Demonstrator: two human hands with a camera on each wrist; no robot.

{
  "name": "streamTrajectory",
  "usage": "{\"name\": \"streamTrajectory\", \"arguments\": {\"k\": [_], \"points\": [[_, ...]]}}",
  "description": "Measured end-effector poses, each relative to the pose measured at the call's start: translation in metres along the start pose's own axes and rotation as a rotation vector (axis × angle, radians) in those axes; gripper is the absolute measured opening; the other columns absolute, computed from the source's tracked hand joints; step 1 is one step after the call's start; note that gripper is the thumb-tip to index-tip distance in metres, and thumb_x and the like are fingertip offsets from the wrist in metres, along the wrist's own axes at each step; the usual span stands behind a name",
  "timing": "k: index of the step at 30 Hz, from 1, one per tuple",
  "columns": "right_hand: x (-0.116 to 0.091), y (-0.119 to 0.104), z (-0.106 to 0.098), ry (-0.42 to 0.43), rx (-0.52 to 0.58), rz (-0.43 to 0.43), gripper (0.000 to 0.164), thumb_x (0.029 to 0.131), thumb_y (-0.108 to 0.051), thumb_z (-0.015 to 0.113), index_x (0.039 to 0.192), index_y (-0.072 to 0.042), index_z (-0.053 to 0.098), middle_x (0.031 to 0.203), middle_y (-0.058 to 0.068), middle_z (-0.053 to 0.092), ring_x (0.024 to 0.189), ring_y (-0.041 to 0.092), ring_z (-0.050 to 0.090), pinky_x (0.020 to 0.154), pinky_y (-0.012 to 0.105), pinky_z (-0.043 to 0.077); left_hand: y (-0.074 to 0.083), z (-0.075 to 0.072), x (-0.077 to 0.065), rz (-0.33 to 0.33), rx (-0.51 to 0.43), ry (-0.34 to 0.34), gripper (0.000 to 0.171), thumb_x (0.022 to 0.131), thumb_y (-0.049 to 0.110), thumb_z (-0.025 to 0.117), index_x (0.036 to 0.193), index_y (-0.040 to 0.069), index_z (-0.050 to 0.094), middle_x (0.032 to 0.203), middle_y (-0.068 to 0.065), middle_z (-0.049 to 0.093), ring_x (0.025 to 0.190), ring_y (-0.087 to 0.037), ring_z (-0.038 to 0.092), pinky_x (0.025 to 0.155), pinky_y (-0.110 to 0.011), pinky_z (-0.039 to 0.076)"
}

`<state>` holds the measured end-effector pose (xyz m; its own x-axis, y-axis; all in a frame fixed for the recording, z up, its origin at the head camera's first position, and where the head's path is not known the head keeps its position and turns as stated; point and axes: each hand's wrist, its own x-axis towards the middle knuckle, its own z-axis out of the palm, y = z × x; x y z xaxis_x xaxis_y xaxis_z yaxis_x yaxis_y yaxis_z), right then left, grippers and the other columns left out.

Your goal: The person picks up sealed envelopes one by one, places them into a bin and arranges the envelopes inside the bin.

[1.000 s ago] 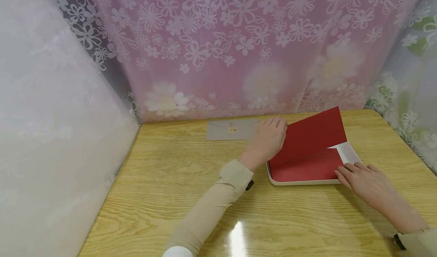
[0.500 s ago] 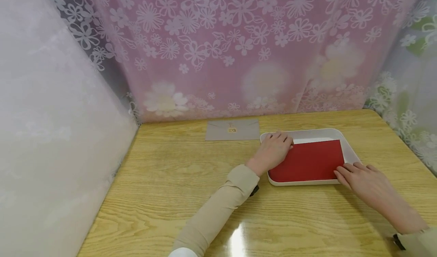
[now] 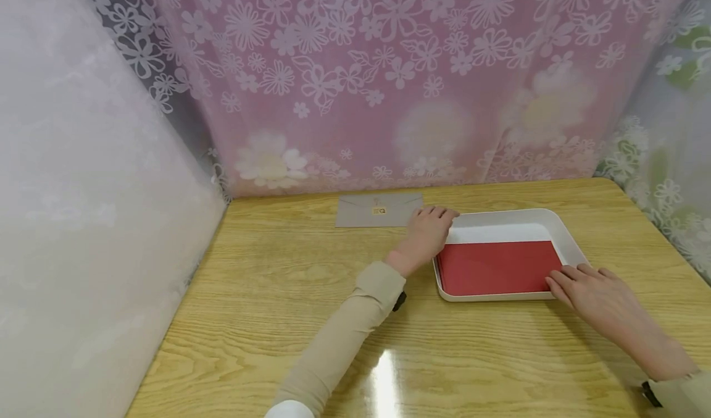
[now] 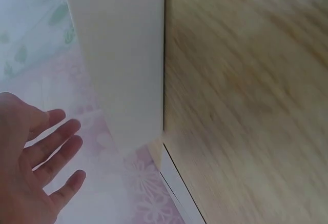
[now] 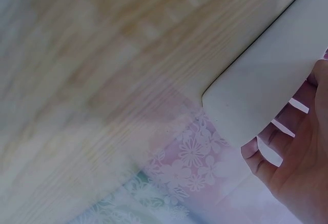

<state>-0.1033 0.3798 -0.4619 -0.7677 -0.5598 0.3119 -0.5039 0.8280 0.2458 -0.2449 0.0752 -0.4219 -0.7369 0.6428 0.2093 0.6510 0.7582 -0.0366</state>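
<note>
A shallow white tray point(image 3: 505, 220) with rounded corners lies on the table. Flat, envelope-sized red paper point(image 3: 500, 267) lies in its front part, layered edges showing at the left. My left hand point(image 3: 424, 236) is at the tray's left rim with nothing in its grasp; in the left wrist view that hand's fingers point(image 4: 54, 144) are parted and loosely bent, away from the tray wall point(image 4: 115, 55). My right hand point(image 3: 600, 291) holds the tray's front right corner. In the right wrist view, its fingers point(image 5: 279, 137) reach over the rim, some tips hidden behind the wall point(image 5: 261, 90).
A grey envelope point(image 3: 355, 214) with a small gold emblem lies near the table's back edge, left of the tray. The wood-grain table point(image 3: 266, 294) meets a pink floral curtain point(image 3: 344, 97) behind and a pale one point(image 3: 100, 220) at the left.
My left hand has lowered the raised red sheet flat into the tray, let it go and drawn back left to the rim. The right hand has stayed at its corner.
</note>
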Motion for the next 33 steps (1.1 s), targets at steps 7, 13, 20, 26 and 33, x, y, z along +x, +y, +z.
{"name": "streamTrajectory", "arguments": {"k": [7,13,20,26,33], "points": [[-0.001,0.001,0.000,-0.017,-0.037,-0.036,0.042,0.071,0.003,0.075,0.112,-0.002,0.071,0.109,0.015,0.069,0.096,0.039,0.063,0.069,0.056,0.053,-0.035,0.011,-0.001,-0.149,-0.049,0.022,0.038,0.111,0.025,0.042,0.147,0.018,0.052,0.147,0.000,0.055,0.139,-0.020,0.047,0.111,-0.037,0.042],[-0.002,0.001,-0.002,-0.018,-0.064,-0.078,0.042,0.075,0.012,0.068,0.115,-0.001,0.069,0.113,0.016,0.068,0.098,0.039,0.061,0.070,0.056,0.053,-0.067,0.016,-0.016,-0.241,-0.136,-0.121,0.045,0.111,0.026,0.040,0.154,0.012,0.042,0.159,-0.009,0.040,0.146,-0.027,0.038,0.118,-0.045,0.033],[-0.002,0.001,-0.001,-0.020,-0.056,-0.060,0.036,0.078,0.007,0.069,0.113,-0.002,0.070,0.111,0.015,0.068,0.098,0.039,0.062,0.070,0.057,0.053,-0.088,0.022,-0.037,-0.307,-0.199,-0.303,0.048,0.112,0.035,0.035,0.156,0.018,0.041,0.165,-0.008,0.029,0.150,-0.031,0.031,0.117,-0.055,0.031],[-0.002,0.001,0.001,-0.007,-0.047,-0.051,0.021,0.095,0.002,0.059,0.112,-0.002,0.071,0.109,0.014,0.068,0.096,0.038,0.062,0.067,0.054,0.052,-0.093,0.023,-0.044,-0.298,-0.222,-0.326,0.049,0.112,0.036,0.035,0.158,0.021,0.038,0.166,-0.007,0.028,0.149,-0.032,0.031,0.118,-0.056,0.030],[-0.002,0.000,-0.001,-0.013,-0.063,-0.059,0.025,0.098,0.004,0.052,0.113,-0.003,0.070,0.112,0.014,0.068,0.098,0.038,0.062,0.068,0.056,0.052,-0.094,0.022,-0.050,-0.279,-0.170,-0.351,0.050,0.112,0.038,0.035,0.159,0.022,0.037,0.166,-0.006,0.028,0.149,-0.032,0.032,0.116,-0.054,0.033]]}}
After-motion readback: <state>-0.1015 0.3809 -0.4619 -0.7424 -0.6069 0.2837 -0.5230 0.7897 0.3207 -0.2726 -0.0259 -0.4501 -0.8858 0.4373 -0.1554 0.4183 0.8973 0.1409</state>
